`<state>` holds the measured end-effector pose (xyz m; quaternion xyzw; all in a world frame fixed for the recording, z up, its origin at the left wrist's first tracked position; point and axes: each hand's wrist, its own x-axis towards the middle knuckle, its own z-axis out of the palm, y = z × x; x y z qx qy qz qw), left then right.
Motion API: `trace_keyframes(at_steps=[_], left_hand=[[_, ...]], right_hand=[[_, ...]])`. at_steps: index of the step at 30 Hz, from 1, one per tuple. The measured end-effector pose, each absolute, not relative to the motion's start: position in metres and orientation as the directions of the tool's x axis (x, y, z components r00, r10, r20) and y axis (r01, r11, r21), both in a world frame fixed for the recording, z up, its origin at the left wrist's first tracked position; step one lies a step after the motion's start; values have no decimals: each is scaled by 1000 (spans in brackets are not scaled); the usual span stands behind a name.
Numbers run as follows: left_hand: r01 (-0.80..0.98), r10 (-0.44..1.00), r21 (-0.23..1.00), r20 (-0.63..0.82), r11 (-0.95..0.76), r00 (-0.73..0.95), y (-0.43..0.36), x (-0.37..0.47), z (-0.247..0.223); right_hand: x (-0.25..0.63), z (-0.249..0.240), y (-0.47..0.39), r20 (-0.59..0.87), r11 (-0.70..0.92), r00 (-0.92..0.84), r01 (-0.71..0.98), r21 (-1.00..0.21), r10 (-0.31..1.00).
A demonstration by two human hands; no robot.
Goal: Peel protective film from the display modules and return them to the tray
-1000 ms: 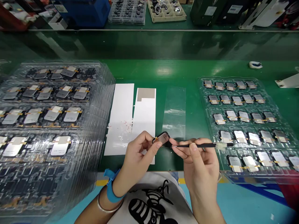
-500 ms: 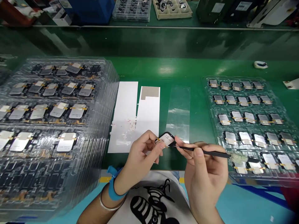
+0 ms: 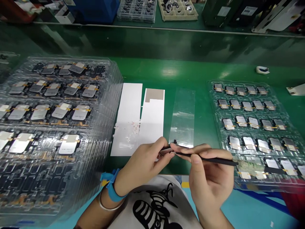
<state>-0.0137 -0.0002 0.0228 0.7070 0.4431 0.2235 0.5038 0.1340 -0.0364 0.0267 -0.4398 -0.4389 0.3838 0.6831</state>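
Note:
My left hand (image 3: 147,162) pinches a small display module (image 3: 166,148) between thumb and fingers. The module is tilted nearly edge-on, so its dark edge shows and its face is mostly hidden. My right hand (image 3: 209,178) is closed around a slim black tool (image 3: 218,160) with a thin metal tip and a pale yellowish wrapping towards its rear. The tip meets the module beside my left thumb, and my right fingertips lie close to the module's edge. Whether they touch it I cannot tell.
A tall stack of clear trays (image 3: 105,127) with modules stands at left. Another module tray (image 3: 215,127) lies at right, partly under the tool's rear. Between them are white sheets (image 3: 128,105), (image 3: 152,117) and a clear film strip (image 3: 183,108). A shelf edge (image 3: 166,28) runs behind.
The module has turned from showing its pale face to nearly edge-on. My right hand and the tool have shifted slightly right and down; both hands keep their grip.

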Motion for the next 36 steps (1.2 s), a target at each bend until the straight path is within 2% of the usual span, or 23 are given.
trace_keyframes(at_steps=[4,9,16,36], left_hand=[[463,878,862,-46,-206,476,-1,-13,18],[424,905,893,-47,-151,422,-4,-9,16],[383,918,905,19,-184,396,-7,-7,18],[316,901,931,29,-181,434,-8,-12,17]], right_hand=[[131,26,-35,268,319,334,-107,-942,904],[125,26,-35,288,322,356,-41,-946,889],[112,22,-36,429,436,385,75,-897,817],[111,15,-35,452,445,366,110,-889,813]])
